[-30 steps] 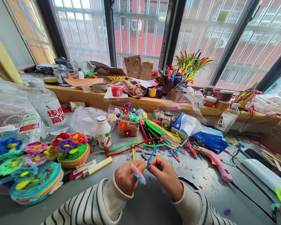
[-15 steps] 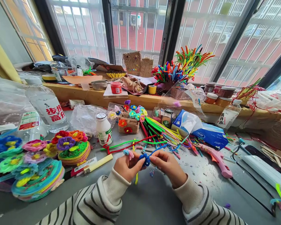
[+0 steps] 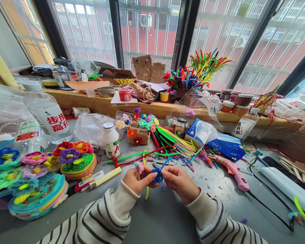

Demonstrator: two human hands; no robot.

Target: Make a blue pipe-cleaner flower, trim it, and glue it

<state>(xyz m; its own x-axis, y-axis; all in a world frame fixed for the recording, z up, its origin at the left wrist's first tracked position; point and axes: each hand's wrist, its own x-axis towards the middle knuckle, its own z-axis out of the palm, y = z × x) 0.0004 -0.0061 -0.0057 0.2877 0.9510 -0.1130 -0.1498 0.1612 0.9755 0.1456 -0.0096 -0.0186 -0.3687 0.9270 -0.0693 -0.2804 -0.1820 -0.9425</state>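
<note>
Desk (image 3: 162, 217) stretches nearer than the basket (image 3: 145, 137), leaving room between two striped sleeves (image 3: 109, 217); the wooden edge of the sill (image 3: 91, 101) runs behind the basket. One blue flower (image 3: 157, 175) is nearer than the basket, slightly to its right, gripped by both hands: the left hand (image 3: 137, 179) closes on its left side, the right hand (image 3: 180, 183) pinches its right. One pink-and-blue piece (image 3: 140, 167) shows at the left fingers. Left of the basket are one white bottle (image 3: 111, 139) and two flowered discs (image 3: 44, 203); right, one glue gun (image 3: 235, 173).
</note>
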